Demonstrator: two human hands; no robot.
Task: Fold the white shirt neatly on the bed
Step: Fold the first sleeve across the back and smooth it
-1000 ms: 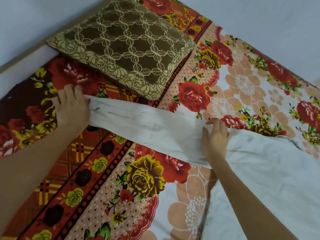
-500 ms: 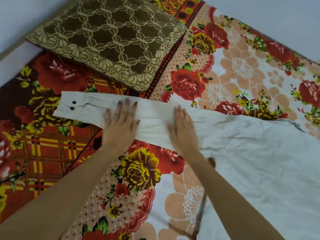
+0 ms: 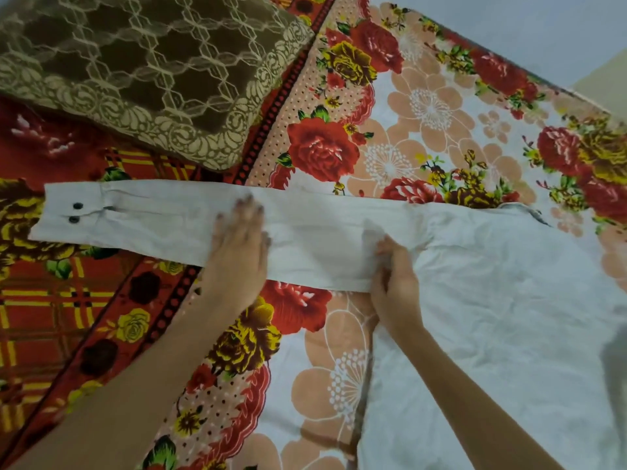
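Sleeve-smoothing step. White shirt [image 3: 492, 300] spread on bed [image 3: 424, 106], sleeve [image 3: 152, 218] stretched out sideways. Left hand [image 3: 239, 239] flat, fingers straight, pressing mid-sleeve; right hand [image 3: 395, 266] pinching cloth at armpit. Next, probably: swing sleeve across body, crease kept straight.

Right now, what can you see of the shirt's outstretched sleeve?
The sleeve is white, lightly creased cloth, seemingly thin cotton, lying flat and stretched leftward across the floral bedsheet, near the brown pillow. Its cuff at the left end carries two dark buttons. The left hand presses flat on its middle; the right hand pinches the fabric where it joins the shirt body.
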